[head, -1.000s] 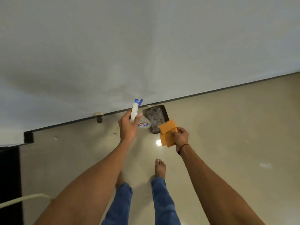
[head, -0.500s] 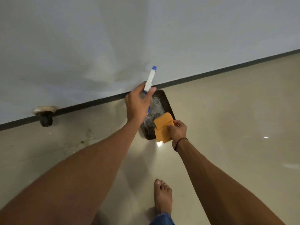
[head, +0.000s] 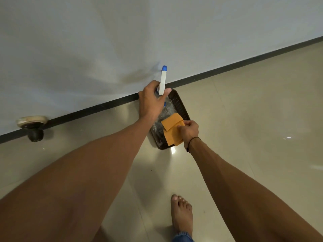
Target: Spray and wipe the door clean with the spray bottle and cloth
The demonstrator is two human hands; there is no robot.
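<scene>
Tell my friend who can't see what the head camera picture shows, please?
A person's left hand holds a spray bottle, nozzle toward a white door, while the right hand pinches a folded orange cloth. Below the hands a dark tray sits on the shiny floor.

Dim, soft light; glare spots on the floor (head: pixel 244 119); edges perhaps slightly warped.
</scene>
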